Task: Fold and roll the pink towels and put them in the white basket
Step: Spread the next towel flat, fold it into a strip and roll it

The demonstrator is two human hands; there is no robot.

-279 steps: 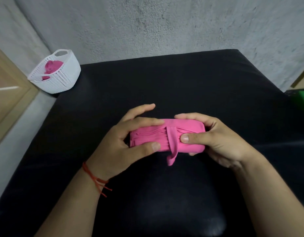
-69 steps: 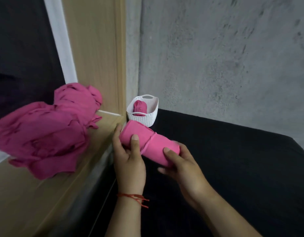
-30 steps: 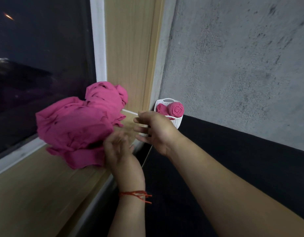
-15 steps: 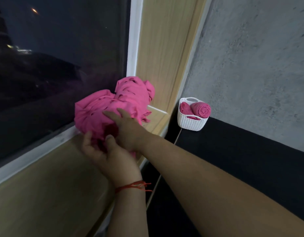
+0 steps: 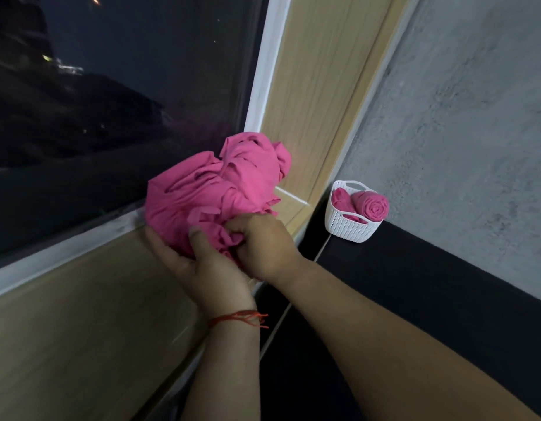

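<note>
- Step in hand, as I read it: grabbing the next towel. 2 rolls already sit in the small white plastic lattice basket (image 5: 348, 227), so I'd call this mid-task, with the crumpled heap of pink cloth towels (image 5: 220, 186) left to work through.
- The heap sits on the light wooden window sill (image 5: 80, 329), left of the basket and well apart from it, right up against the dark window glass (image 5: 111, 101).
- Left hand (image 5: 202, 265): palm up, cupped under the heap's near edge with the thumb pressed over the cloth, so it's gripping it. There's a thin red thread bracelet (image 5: 238, 317) on that wrist.
- Right hand (image 5: 264, 244): fingers curled into the folds on the side nearer the basket, pinching cloth. Can't tell if it has 1 towel or several layers.
- Next move, my guess: tease 1 towel free without dragging the rest off the sill. Then take it to the black padded table (image 5: 415, 299) the basket stands on and spread it flat before folding.
- Direction: the heap is a lump with no real long axis. If anything it's wider than tall, stretching along the sill toward the basket.
- The rolled pink towel (image 5: 374, 206) on the basket's right side shows its spiral end to the camera. So its long axis runs away from the viewer, tipped up over the rim.
- The other pink roll (image 5: 342, 199) lies lower on the basket's left side, and its axis is hard to read.
</note>
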